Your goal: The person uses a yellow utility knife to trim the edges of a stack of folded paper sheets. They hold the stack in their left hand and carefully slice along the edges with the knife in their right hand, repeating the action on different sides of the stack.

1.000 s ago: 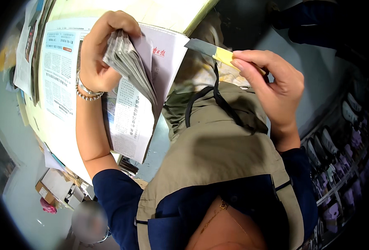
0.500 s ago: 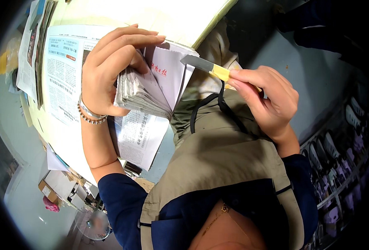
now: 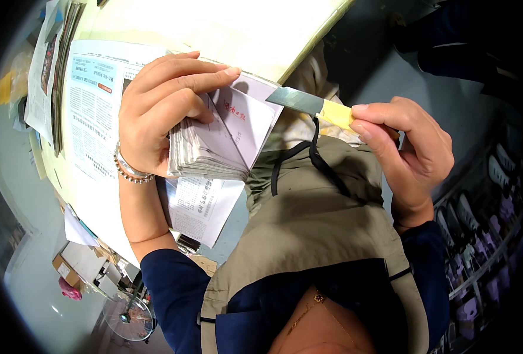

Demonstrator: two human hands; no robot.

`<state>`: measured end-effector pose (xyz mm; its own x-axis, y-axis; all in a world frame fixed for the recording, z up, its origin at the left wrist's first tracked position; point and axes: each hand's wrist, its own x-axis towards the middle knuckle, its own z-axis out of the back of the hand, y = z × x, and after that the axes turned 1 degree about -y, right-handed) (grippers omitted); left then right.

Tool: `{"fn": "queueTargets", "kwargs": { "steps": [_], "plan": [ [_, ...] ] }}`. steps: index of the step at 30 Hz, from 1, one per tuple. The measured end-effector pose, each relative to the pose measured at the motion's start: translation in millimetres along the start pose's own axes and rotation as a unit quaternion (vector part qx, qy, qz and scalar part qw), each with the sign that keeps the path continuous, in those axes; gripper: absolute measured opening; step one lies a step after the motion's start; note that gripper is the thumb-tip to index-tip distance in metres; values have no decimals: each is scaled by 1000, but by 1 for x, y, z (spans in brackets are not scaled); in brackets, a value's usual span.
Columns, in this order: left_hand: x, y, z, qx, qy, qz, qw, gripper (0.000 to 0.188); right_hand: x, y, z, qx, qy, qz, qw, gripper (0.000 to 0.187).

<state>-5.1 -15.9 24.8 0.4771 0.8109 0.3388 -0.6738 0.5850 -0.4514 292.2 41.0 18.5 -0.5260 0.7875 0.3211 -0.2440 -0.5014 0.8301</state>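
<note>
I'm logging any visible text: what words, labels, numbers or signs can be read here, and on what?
Folded newspaper in the left hand: red characters, wording not copied here.
Page below it: bold dark characters, not copied; finer print too small to read.
Newspaper sheet at left: columns too small to read, with a blue-tinted panel.
Cardboard box: label too small to read.
Blade: no lettering visible.
</note>
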Motion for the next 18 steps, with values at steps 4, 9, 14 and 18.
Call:
{"fn": "queueTargets", "kwargs": {
  "steps": [4,9,14,18],
  "plan": [
    [1,3,0,-9,0,-24,1000,31,5,0,-1,-9,17,25,1000,15],
    [2,-3,-3,-9,-28,6,1000,29,7,0,-4,-50,32,33,998,15],
    [3,-3,-2,-7,-25,6,1000,27,8,3,-3,-40,51,47,997,16],
    [5,-4,-1,-5,-19,5,1000,27,9,3,-4,-40,49,56,996,16]
  ]
}}
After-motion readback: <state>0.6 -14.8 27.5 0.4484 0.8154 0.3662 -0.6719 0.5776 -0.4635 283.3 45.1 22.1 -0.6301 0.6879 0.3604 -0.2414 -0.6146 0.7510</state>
